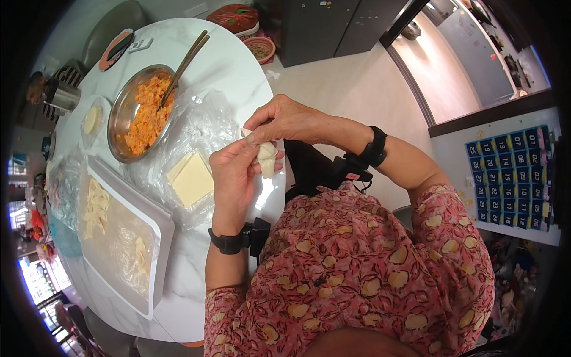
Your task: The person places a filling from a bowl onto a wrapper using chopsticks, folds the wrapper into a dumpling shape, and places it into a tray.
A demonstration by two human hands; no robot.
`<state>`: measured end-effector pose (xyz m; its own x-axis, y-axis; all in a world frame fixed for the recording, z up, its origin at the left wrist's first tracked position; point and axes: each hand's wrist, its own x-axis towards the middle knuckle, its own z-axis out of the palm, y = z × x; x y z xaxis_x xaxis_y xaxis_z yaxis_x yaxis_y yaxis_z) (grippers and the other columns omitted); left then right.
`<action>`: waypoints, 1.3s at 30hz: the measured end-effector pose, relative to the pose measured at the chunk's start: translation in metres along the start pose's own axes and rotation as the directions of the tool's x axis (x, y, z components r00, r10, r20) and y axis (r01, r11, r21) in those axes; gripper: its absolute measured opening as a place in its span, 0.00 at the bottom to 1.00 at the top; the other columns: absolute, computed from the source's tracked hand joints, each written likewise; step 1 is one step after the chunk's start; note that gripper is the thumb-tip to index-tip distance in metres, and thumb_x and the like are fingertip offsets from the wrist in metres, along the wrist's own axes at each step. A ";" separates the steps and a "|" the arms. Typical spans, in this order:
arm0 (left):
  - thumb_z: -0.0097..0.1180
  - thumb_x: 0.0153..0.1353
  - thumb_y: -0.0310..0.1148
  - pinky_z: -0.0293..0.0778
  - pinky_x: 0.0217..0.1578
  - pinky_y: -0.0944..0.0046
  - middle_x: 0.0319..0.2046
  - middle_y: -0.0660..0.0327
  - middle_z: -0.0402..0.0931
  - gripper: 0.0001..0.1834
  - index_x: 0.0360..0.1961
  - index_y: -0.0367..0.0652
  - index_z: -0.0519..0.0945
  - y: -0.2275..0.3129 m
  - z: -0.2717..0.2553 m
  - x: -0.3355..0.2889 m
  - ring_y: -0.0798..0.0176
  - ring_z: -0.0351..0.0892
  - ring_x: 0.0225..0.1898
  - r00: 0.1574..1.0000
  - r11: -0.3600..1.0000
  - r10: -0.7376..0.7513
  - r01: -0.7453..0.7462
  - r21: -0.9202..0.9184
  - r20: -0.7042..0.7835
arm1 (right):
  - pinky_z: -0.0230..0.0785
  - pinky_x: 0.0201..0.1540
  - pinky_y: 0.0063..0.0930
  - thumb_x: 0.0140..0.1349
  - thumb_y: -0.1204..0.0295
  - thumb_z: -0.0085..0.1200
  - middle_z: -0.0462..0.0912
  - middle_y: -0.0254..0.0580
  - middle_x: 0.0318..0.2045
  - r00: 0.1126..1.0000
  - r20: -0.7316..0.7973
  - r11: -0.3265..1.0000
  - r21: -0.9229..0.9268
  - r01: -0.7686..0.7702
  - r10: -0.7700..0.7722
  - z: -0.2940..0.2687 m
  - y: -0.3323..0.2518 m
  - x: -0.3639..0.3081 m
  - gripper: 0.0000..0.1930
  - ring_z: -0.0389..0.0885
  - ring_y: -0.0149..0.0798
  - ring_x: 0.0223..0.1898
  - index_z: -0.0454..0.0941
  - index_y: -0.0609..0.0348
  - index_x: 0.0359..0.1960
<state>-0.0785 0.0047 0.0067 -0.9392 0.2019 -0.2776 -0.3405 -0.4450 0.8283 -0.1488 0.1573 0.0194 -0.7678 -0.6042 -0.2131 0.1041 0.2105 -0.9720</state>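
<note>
A folded wonton (267, 162) of pale dough is held between my two hands at the table's near edge. My left hand (233, 168) supports it from the left, fingers curled behind it and thumb on top. From above, my right hand (282, 121) pinches its upper end with thumb and fingertips. Any filling inside is hidden. Beside my left hand, a stack of square wrappers (190, 180) lies on crumpled clear plastic (205, 119). Further off stands a steel bowl (118, 132) of orange minced filling (147, 113), with brown chopsticks (188, 59) leaning in it.
A white tray (164, 231) to the left holds folded wontons (97, 205) and clear film. Beyond the bowl are a small dish (91, 121), a steel cup (63, 95) and a white remote (140, 44). Chairs (113, 27) surround the marble-look table (244, 62).
</note>
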 end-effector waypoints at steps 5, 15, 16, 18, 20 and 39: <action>0.44 0.59 0.27 0.79 0.31 0.57 0.33 0.46 0.75 0.15 0.39 0.20 0.71 -0.001 0.000 0.000 0.49 0.79 0.31 1.000 1.000 -0.011 0.011 -0.007 -0.004 | 0.66 0.30 0.18 0.47 0.73 0.62 0.79 0.37 0.24 1.000 0.001 0.997 0.078 0.019 -0.019 -0.001 0.005 0.003 0.11 0.73 0.25 0.25 0.80 0.69 0.31; 0.49 0.57 0.25 0.79 0.31 0.56 0.32 0.45 0.75 0.11 0.35 0.23 0.71 -0.002 -0.001 0.001 0.50 0.80 0.31 0.999 1.000 -0.016 0.015 -0.015 -0.046 | 0.58 0.24 0.16 0.47 0.75 0.61 0.76 0.33 0.19 0.999 -0.030 0.967 0.254 -0.029 0.037 -0.005 0.015 0.004 0.06 0.68 0.23 0.20 0.79 0.66 0.26; 0.49 0.57 0.25 0.79 0.31 0.56 0.32 0.45 0.75 0.11 0.35 0.23 0.71 -0.002 -0.001 0.001 0.50 0.80 0.31 0.999 1.000 -0.015 0.014 -0.015 -0.047 | 0.58 0.23 0.16 0.47 0.76 0.60 0.75 0.33 0.18 0.999 -0.012 0.959 0.282 -0.036 0.041 -0.004 0.013 0.003 0.06 0.67 0.23 0.20 0.79 0.67 0.25; 0.48 0.57 0.24 0.80 0.31 0.55 0.31 0.45 0.75 0.10 0.34 0.23 0.71 -0.002 -0.002 0.001 0.50 0.80 0.30 0.998 1.000 -0.004 0.003 -0.019 -0.068 | 0.57 0.22 0.16 0.48 0.76 0.60 0.75 0.32 0.17 0.999 0.008 0.950 0.309 -0.042 0.042 -0.004 0.013 0.002 0.06 0.66 0.23 0.19 0.79 0.67 0.25; 0.48 0.57 0.24 0.80 0.31 0.55 0.31 0.45 0.75 0.10 0.34 0.23 0.71 -0.004 -0.003 0.002 0.50 0.80 0.31 0.997 1.000 0.007 -0.008 -0.016 -0.071 | 0.56 0.20 0.16 0.48 0.76 0.60 0.74 0.32 0.16 0.996 0.053 0.968 0.239 -0.080 0.069 -0.007 0.016 0.004 0.05 0.65 0.24 0.17 0.79 0.67 0.24; 0.51 0.56 0.22 0.81 0.27 0.62 0.29 0.47 0.76 0.09 0.35 0.24 0.72 -0.003 0.000 0.003 0.54 0.81 0.28 0.997 0.995 0.028 -0.034 -0.094 -0.069 | 0.64 0.21 0.24 0.52 0.73 0.50 0.73 0.38 0.15 0.802 -0.175 0.791 -0.377 0.482 -0.571 0.015 0.033 -0.001 0.09 0.70 0.25 0.19 0.71 0.67 0.20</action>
<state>-0.0801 0.0063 0.0039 -0.9490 0.1293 -0.2874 -0.3111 -0.5314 0.7879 -0.1350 0.1532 -0.0141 -0.7858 -0.4703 0.4018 -0.5256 0.1651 -0.8346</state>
